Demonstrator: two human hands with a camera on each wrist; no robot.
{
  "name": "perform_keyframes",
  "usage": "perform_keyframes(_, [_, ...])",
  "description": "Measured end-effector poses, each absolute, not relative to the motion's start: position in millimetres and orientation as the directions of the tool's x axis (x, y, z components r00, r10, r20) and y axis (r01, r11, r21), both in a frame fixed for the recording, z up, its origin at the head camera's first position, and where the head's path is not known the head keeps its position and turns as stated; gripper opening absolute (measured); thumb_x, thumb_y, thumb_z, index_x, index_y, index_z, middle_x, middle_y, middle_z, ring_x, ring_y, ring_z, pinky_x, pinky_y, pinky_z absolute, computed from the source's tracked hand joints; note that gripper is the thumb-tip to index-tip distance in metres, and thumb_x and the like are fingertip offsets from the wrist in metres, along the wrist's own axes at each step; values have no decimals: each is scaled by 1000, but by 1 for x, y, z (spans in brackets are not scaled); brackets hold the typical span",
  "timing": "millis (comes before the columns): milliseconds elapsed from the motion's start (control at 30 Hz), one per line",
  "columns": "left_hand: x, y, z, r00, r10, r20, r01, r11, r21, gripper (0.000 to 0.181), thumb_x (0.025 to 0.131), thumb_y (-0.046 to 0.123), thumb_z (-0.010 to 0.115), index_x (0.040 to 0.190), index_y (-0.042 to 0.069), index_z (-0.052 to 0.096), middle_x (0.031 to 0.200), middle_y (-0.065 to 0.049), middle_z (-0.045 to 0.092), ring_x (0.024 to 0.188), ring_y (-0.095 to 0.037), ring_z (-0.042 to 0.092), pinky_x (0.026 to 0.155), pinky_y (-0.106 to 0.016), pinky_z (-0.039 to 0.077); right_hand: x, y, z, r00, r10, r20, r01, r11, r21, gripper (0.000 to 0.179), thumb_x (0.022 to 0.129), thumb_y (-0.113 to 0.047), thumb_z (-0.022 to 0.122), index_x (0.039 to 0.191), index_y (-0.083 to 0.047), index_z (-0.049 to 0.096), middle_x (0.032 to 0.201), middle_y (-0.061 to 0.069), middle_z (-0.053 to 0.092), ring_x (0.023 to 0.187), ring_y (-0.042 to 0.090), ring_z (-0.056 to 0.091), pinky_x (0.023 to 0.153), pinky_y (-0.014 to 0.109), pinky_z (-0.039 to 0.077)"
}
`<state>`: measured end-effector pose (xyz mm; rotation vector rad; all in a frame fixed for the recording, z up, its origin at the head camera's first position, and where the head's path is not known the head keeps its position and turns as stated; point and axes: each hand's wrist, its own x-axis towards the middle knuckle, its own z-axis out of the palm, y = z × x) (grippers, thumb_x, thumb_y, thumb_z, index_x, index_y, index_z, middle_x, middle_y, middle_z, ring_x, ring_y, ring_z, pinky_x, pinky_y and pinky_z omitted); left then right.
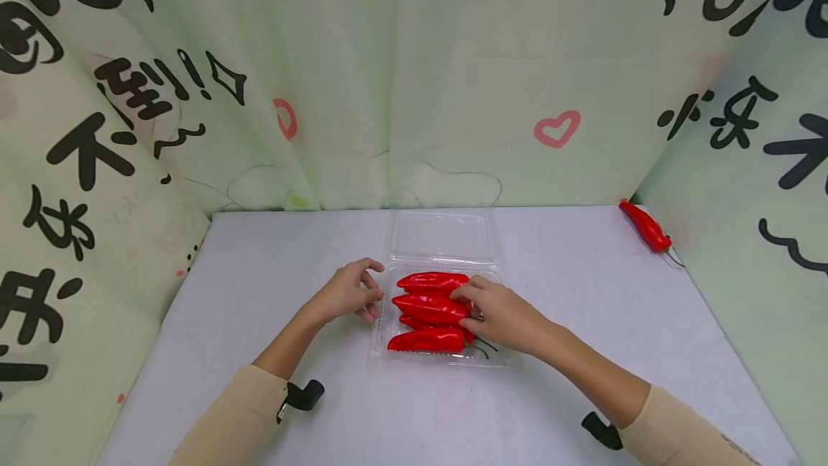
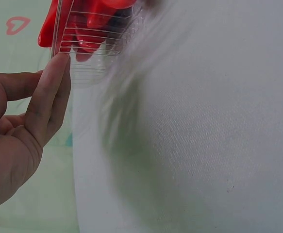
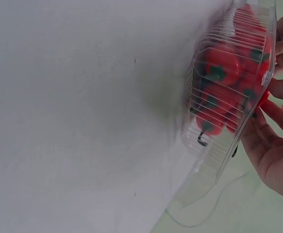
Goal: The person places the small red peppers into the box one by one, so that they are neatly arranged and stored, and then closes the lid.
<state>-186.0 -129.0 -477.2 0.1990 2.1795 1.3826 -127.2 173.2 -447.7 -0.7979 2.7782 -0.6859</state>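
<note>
A clear plastic clamshell box [image 1: 388, 322] lies with its lid [image 1: 443, 236] folded back on the white table. Several glossy red chili peppers [image 1: 427, 340] are piled lengthwise inside it, green stem ends to the right. My right hand [image 1: 504, 311] reaches over the box's right side and grips the stem end of an upper chili pepper [image 1: 427, 308] between thumb and fingers. Beside the left wall is my left hand [image 1: 349, 293], fingers loosely bent around nothing. In the left wrist view its fingertips [image 2: 61, 60] are right at the box's rim [image 2: 58, 29].
One more red chili pepper [image 1: 647, 227] lies at the table's far right corner. Pale green curtains [image 1: 453, 92] with black lettering and pink hearts hang behind and along both sides of the white table [image 1: 259, 272]. Each sleeve carries a black wrist mount [image 1: 304, 395].
</note>
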Motion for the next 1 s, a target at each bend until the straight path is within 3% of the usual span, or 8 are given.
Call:
perform_keyframes(567, [-187,-129,-477,-839,401,-367,-162,459,873,51,96,1,69,143,-2,48,99,-20,67,60,-21,72,59,-35,65,-134,196,-438,-865,-501,-10,-422,740,-524,41,89,-15,81,127,-9,68,118,8,69,91,15,67,72,17,58])
perform_keyframes(800, [-186,-128,-474,-839,399,-369,-164,461,872,51,96,0,69,143,-1,48,100,-21,67,60,-21,72,59,-35,64,-140,220,-433,-897,-439,56,-403,757,-514,40,91,-16,79,128,-10,67,114,7,70,93,17,69,78,29,64])
perform_keyframes(1000, [-186,-128,-475,-839,395,-373,-170,461,871,50,96,0,69,142,0,49,98,-19,67,61,-22,72,59,-35,65,-145,245,-431,-924,-375,67,-351,769,-534,40,92,-15,79,129,-8,66,115,13,70,98,26,71,82,41,65])
